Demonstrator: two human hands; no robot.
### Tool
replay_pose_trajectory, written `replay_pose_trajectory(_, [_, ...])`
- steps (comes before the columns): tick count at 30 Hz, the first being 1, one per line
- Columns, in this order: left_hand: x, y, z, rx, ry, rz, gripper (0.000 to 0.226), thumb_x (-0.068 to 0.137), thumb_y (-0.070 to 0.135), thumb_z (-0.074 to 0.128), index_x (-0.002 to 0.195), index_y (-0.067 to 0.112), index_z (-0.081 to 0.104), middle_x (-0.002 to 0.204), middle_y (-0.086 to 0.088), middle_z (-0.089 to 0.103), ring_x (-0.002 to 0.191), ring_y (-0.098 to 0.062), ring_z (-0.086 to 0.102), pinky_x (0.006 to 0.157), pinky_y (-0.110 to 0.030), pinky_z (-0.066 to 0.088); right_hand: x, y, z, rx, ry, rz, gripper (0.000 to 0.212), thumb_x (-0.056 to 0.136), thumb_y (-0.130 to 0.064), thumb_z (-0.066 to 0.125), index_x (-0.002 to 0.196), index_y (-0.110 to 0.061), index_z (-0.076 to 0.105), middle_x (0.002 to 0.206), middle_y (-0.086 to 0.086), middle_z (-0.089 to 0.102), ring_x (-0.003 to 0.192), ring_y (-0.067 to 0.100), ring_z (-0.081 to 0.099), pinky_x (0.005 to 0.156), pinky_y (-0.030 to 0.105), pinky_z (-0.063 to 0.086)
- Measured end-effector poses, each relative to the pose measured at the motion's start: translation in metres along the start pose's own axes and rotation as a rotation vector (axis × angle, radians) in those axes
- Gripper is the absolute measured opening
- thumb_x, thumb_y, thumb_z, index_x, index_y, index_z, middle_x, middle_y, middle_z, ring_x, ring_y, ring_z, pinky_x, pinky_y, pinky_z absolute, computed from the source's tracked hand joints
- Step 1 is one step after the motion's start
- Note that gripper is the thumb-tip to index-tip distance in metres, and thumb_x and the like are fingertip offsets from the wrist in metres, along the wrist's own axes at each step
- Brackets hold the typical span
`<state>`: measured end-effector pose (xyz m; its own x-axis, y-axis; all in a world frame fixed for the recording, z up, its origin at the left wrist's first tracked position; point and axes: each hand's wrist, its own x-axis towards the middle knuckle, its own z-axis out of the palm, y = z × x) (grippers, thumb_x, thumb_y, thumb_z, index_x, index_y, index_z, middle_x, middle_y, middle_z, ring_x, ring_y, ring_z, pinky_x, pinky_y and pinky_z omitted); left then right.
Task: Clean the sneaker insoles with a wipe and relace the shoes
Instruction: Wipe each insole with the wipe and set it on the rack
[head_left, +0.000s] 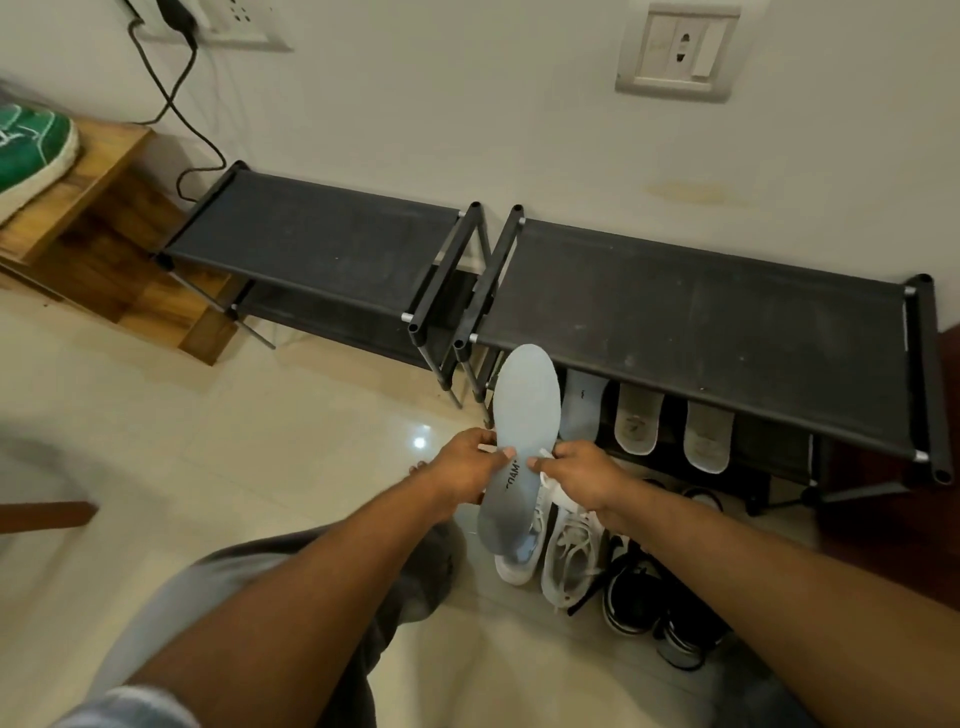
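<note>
Frame centre: left hand (464, 470) grips the grey-blue insole (525, 410), print partly legible "…OAM"; right hand (577, 474) pinches a white wipe (551, 487) against it.

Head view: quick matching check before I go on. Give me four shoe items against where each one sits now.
1 grey-blue insole
2 green shoe
3 white sneakers
4 cream insoles

A on the wooden shelf
B gripped by the left hand and right hand
C leaning under the right rack
D on the floor

Pairs: 1-B, 2-A, 3-D, 4-C
</note>
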<state>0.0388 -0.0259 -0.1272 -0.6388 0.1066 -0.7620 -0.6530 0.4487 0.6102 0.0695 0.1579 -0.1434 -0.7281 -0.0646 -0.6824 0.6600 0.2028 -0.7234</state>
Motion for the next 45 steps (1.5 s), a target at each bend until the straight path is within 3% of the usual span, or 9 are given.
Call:
replay_pose_trajectory(3, [0.007, -0.013, -0.007, 0.211, -0.071, -0.116, 0.043, 0.102, 0.032, 0.072, 0.141, 0.019, 0.057, 0.133, -0.010, 0.065, 0.112, -0.033, 0.070, 0.075, -0.042, 0.065, 0.017, 0.007, 0.002, -0.023, 0.004, 0.050, 0.006, 0.098, -0.024, 0.072, 0.102, -0.020, 0.074, 0.113, 0.002, 0.076, 0.105, 0.022, 0.070, 0.098, 0.043, 0.056])
replay_pose_trajectory(7, [0.018, -0.032, -0.009, 0.409, -0.204, -0.190, 0.033, 0.102, 0.018, 0.072, 0.134, 0.012, 0.064, 0.115, -0.008, 0.068, 0.093, -0.026, 0.077, 0.088, -0.045, 0.066, 0.045, 0.023, 0.007, -0.083, 0.003, 0.135, 0.022, 0.096, -0.027, 0.074, 0.114, -0.013, 0.074, 0.116, 0.005, 0.076, 0.108, 0.028, 0.071, 0.101, 0.052, 0.056])
replay_pose_trajectory(10, [0.031, -0.041, -0.008, 0.448, -0.162, -0.164, 0.026, 0.097, 0.010, 0.076, 0.122, 0.014, 0.068, 0.115, -0.010, 0.066, 0.097, -0.029, 0.076, 0.088, -0.047, 0.066, 0.060, 0.028, 0.010, -0.053, 0.036, 0.141, 0.029, 0.096, -0.025, 0.074, 0.121, -0.009, 0.072, 0.119, 0.006, 0.074, 0.108, 0.028, 0.070, 0.102, 0.047, 0.056])
replay_pose_trajectory(17, [0.057, -0.045, 0.000, 0.317, -0.078, -0.132, 0.026, 0.103, 0.015, 0.068, 0.128, 0.020, 0.062, 0.121, -0.012, 0.067, 0.096, -0.026, 0.077, 0.073, -0.036, 0.067, 0.081, 0.024, 0.000, -0.096, 0.118, 0.123, 0.023, 0.098, -0.027, 0.072, 0.114, -0.010, 0.071, 0.096, 0.004, 0.069, 0.082, 0.019, 0.063, 0.069, 0.031, 0.049])
replay_pose_trajectory(21, [0.075, -0.047, 0.006, 0.262, 0.034, -0.085, 0.032, 0.104, 0.019, 0.067, 0.136, 0.022, 0.060, 0.125, -0.012, 0.069, 0.096, -0.023, 0.076, 0.070, -0.032, 0.064, 0.096, 0.022, -0.001, -0.059, 0.172, 0.100, 0.022, 0.098, -0.025, 0.072, 0.110, -0.007, 0.072, 0.104, 0.007, 0.072, 0.093, 0.023, 0.066, 0.081, 0.033, 0.053])
replay_pose_trajectory(26, [0.097, -0.048, 0.010, 0.186, 0.214, 0.005, 0.023, 0.103, 0.020, 0.065, 0.124, 0.030, 0.066, 0.125, -0.012, 0.071, 0.101, -0.031, 0.072, 0.078, -0.041, 0.066, 0.117, 0.030, 0.007, -0.029, 0.244, 0.077, 0.040, 0.095, -0.030, 0.073, 0.133, -0.017, 0.067, 0.130, 0.005, 0.068, 0.114, 0.025, 0.066, 0.099, 0.037, 0.054])
replay_pose_trajectory(33, [0.129, -0.052, 0.017, 0.024, 0.315, 0.063, 0.036, 0.103, 0.023, 0.069, 0.139, 0.025, 0.067, 0.137, -0.010, 0.070, 0.117, -0.031, 0.069, 0.104, -0.048, 0.058, 0.138, 0.022, 0.010, 0.038, 0.344, 0.057, 0.012, 0.096, -0.029, 0.071, 0.102, -0.018, 0.073, 0.105, 0.006, 0.075, 0.099, 0.028, 0.072, 0.092, 0.044, 0.060])
replay_pose_trajectory(39, [0.153, -0.031, 0.025, -0.101, 0.395, 0.081, 0.017, 0.098, 0.021, 0.073, 0.114, 0.024, 0.079, 0.117, -0.003, 0.078, 0.099, -0.022, 0.069, 0.097, -0.035, 0.058, 0.138, 0.028, 0.012, 0.072, 0.329, 0.129, 0.022, 0.098, -0.032, 0.072, 0.108, -0.012, 0.075, 0.108, 0.011, 0.074, 0.099, 0.030, 0.071, 0.080, 0.037, 0.058])
replay_pose_trajectory(45, [0.172, -0.029, 0.038, -0.218, 0.450, -0.006, 0.008, 0.089, 0.030, 0.082, 0.094, 0.028, 0.077, 0.101, 0.002, 0.078, 0.097, -0.027, 0.075, 0.092, -0.044, 0.063, 0.137, 0.038, 0.017, -0.025, 0.285, 0.209, 0.032, 0.094, -0.038, 0.074, 0.103, -0.008, 0.073, 0.102, 0.015, 0.074, 0.095, 0.033, 0.072, 0.063, 0.031, 0.053])
